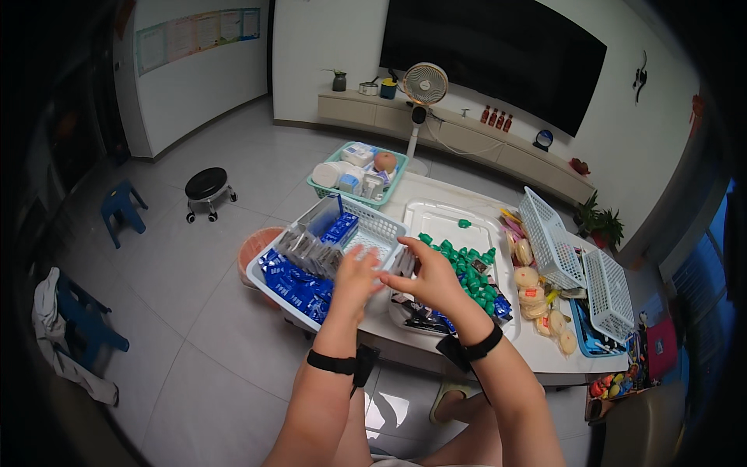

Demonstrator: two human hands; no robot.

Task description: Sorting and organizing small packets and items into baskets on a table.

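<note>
My left hand [357,277], blurred, is above the right side of a pale blue plastic basket [385,225], fingers spread, with nothing plain in it. My right hand [429,271] holds a small clear plastic packet [404,261] between thumb and fingers, over the gap between the basket and a white tray [423,213]. The basket holds blue packets [292,286], a row of clear packets [306,251] and blue boxes [341,229]. On the tray lie many small green plastic pieces [467,262], with dark packets [426,315] along its near side.
A green basket [402,169] of toiletries stands behind. To the right are packaged round beige pads [528,292], two white plastic baskets [551,239] and a blue tray [583,341]. A pink bin [251,251] stands left of the table, a standing fan [425,84] beyond it.
</note>
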